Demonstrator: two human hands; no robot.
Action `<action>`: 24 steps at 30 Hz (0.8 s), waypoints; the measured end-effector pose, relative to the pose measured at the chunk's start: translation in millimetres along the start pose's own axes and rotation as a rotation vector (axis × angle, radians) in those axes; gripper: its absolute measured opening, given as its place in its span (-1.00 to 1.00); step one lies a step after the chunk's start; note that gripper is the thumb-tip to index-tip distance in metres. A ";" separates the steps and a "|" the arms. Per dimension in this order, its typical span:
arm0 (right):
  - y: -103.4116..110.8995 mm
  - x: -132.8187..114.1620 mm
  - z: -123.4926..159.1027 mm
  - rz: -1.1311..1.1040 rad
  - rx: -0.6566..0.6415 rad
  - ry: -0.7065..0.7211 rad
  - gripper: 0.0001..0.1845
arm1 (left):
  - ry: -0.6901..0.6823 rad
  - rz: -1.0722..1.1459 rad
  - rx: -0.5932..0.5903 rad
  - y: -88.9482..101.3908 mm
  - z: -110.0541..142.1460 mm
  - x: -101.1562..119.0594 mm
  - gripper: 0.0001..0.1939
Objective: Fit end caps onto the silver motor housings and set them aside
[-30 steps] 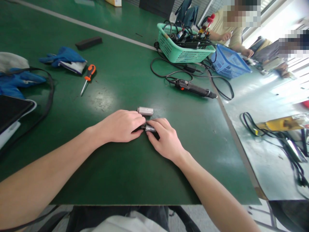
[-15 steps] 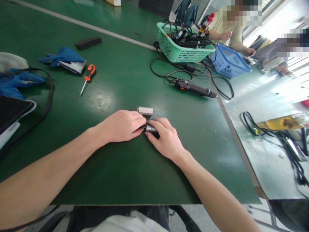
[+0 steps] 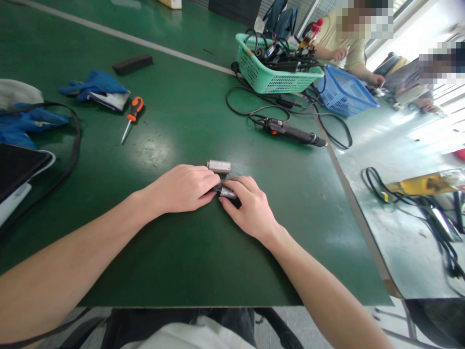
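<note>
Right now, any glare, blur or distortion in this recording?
Head view: window blown out; pale glare on the green table near the screwdriver; yellow object at the right edge soft and stretched; metal piece in the right hand too small for detail.

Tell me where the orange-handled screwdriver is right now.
In the head view, the screwdriver lies on the green table to the left, just right of the folded blue glove.

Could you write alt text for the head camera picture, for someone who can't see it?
Two bare hands, left and right, hold a small metal part over a green table. A similar silvery cylinder lies just beyond; farther back are an orange-and-black screwdriver and a crowded green basket.
</note>
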State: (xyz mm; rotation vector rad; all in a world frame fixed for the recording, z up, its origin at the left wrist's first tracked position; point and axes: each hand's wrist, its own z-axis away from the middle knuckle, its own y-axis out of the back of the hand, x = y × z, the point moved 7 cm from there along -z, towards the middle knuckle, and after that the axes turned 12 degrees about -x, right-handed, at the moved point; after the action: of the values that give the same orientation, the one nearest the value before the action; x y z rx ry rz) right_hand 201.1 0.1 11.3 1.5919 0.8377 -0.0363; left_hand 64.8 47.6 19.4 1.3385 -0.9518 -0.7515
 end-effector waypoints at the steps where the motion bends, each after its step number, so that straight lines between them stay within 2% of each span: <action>1: 0.6 -0.3 0.0 0.002 0.003 0.000 -0.77 | 0.003 0.000 -0.003 0.0 -0.1 -0.3 -0.79; 24: 0.3 1.0 0.7 0.009 0.000 -0.003 -0.74 | 0.045 -0.027 -0.027 -1.4 -0.3 -3.4 -0.80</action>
State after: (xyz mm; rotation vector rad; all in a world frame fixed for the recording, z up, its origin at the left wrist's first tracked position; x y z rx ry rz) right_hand 202.3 0.0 10.9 1.5956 0.8281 -0.0324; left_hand 63.8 50.6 17.6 1.3418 -0.8866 -0.7494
